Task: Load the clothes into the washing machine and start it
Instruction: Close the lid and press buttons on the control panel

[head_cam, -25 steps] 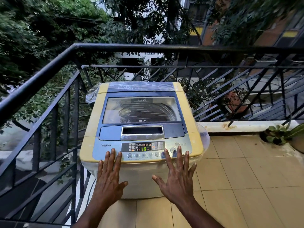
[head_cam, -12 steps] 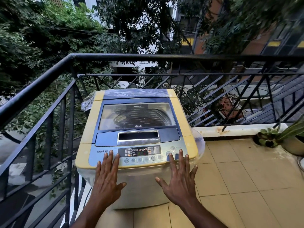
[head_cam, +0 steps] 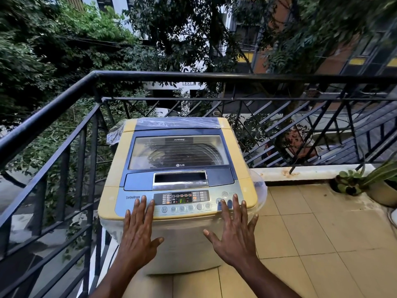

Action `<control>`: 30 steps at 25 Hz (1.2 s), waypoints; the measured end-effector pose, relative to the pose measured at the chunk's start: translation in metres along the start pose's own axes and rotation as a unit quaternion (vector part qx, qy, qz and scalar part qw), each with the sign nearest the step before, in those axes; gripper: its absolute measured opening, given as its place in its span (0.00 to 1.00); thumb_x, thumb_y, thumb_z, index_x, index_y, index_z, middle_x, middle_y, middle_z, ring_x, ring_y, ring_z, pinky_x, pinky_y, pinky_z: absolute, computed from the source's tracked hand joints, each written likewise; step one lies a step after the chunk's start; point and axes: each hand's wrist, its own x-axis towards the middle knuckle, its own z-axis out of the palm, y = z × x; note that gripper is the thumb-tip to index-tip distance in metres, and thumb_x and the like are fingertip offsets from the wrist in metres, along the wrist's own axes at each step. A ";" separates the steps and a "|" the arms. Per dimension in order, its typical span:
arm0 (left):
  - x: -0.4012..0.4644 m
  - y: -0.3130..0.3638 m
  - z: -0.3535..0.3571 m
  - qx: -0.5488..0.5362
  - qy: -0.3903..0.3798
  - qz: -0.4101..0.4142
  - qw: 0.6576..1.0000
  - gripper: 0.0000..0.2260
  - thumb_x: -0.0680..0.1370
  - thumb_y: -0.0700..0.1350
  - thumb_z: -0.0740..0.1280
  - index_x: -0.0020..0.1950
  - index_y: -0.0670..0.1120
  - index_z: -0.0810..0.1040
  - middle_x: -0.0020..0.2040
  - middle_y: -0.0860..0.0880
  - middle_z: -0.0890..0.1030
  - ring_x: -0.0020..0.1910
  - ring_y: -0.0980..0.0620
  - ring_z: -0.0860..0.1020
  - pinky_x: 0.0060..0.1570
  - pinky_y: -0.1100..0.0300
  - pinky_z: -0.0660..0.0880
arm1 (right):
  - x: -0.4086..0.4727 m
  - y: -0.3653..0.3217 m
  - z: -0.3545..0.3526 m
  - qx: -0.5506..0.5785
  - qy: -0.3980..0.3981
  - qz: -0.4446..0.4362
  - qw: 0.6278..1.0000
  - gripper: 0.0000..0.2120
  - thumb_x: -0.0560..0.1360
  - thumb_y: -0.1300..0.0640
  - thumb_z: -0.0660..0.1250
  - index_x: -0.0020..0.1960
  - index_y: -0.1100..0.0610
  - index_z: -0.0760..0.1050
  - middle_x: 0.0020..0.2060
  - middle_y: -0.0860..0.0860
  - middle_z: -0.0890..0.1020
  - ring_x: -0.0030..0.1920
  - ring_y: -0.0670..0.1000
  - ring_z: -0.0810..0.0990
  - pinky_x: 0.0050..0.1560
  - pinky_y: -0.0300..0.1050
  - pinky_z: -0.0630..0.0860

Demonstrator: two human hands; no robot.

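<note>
Both hands, left point(head_cam: 137, 237) and right point(head_cam: 235, 235), lie spread flat, grasping nothing, fingertips covering washing machine point(head_cam: 178, 168) buttons; lid point(head_cam: 178, 152) closed, drum contents dim.

The washing machine point(head_cam: 178, 168) at frame centre has a yellowed matt plastic top and a glossy see-through lid point(head_cam: 178, 153). Crinkled clear plastic film point(head_cam: 116, 134) clings to its back corner. The railing point(head_cam: 214, 76) across the middle is smooth, dark painted metal. Lower right, the floor tiles point(head_cam: 322, 233) look matt beige.
</note>
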 end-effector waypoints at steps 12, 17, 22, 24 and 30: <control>0.000 -0.001 0.000 -0.006 -0.001 -0.013 1.000 0.52 0.70 0.58 0.75 0.82 0.46 0.44 0.82 0.45 0.39 0.81 0.43 0.38 0.79 0.41 0.46 | 0.000 -0.002 0.000 -0.001 -0.004 -0.007 1.000 0.50 0.70 0.20 0.45 0.83 0.44 0.36 0.81 0.51 0.30 0.83 0.59 0.35 0.78 0.71 0.43; 0.001 -0.005 0.003 -0.004 -0.001 -0.009 1.000 0.53 0.69 0.58 0.75 0.82 0.46 0.44 0.82 0.45 0.38 0.81 0.43 0.38 0.79 0.41 0.47 | 0.001 -0.002 0.001 -0.003 -0.005 -0.004 1.000 0.50 0.70 0.20 0.45 0.83 0.44 0.38 0.82 0.51 0.31 0.83 0.59 0.35 0.78 0.72 0.44; 0.002 -0.005 0.004 -0.007 0.000 -0.004 1.000 0.54 0.68 0.57 0.76 0.82 0.46 0.43 0.82 0.45 0.38 0.81 0.43 0.39 0.79 0.40 0.47 | 0.003 -0.001 0.003 -0.006 -0.002 -0.003 1.000 0.49 0.70 0.20 0.44 0.84 0.44 0.38 0.82 0.51 0.32 0.83 0.60 0.36 0.78 0.72 0.45; 0.002 -0.006 0.004 -0.010 0.001 -0.004 1.000 0.55 0.68 0.57 0.77 0.82 0.46 0.43 0.82 0.45 0.39 0.82 0.44 0.39 0.79 0.40 0.47 | 0.004 -0.001 0.004 -0.003 -0.001 -0.003 1.000 0.49 0.71 0.20 0.45 0.84 0.43 0.39 0.82 0.51 0.33 0.83 0.60 0.37 0.78 0.73 0.45; 0.004 -0.006 0.004 0.000 -0.008 -0.004 1.000 0.54 0.70 0.58 0.75 0.82 0.47 0.41 0.82 0.46 0.37 0.81 0.46 0.37 0.79 0.41 0.46 | 0.010 0.002 0.005 -0.011 0.000 -0.004 1.000 0.47 0.71 0.20 0.45 0.83 0.41 0.41 0.83 0.51 0.34 0.83 0.60 0.37 0.77 0.72 0.43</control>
